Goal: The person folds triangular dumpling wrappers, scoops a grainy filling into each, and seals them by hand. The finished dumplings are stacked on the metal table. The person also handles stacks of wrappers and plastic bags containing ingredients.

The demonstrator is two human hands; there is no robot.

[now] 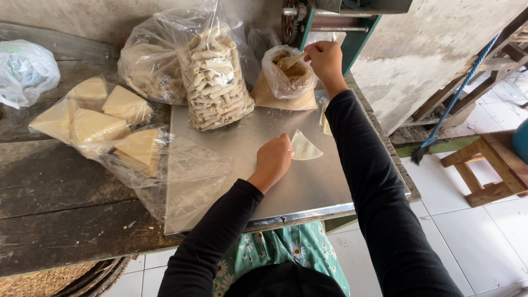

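— How many wrappers are out on the metal sheet (286, 181)?

— One triangular wrapper (304, 147) lies flat at the centre of the frame, and the left hand (273, 159) presses on its left edge, its grip curled together on that edge. A second pale piece (324, 122) pokes out just behind the right forearm; I can't tell what it is.

— And the right hand?

— The right hand (325, 60), top centre, has its grip clamped on a flat wooden spoon (291, 59) dipped into one small bag of brown crumbly filling (286, 82).

— Other bags?

— I count four more on the surface (60, 220): one of rolled sticks (215, 82) upright on the sheet, one larger bag (148, 63) behind it, one of folded triangle stacks (102, 124) at left centre, showing about five stacks, and one white bag (25, 71) in the upper left.
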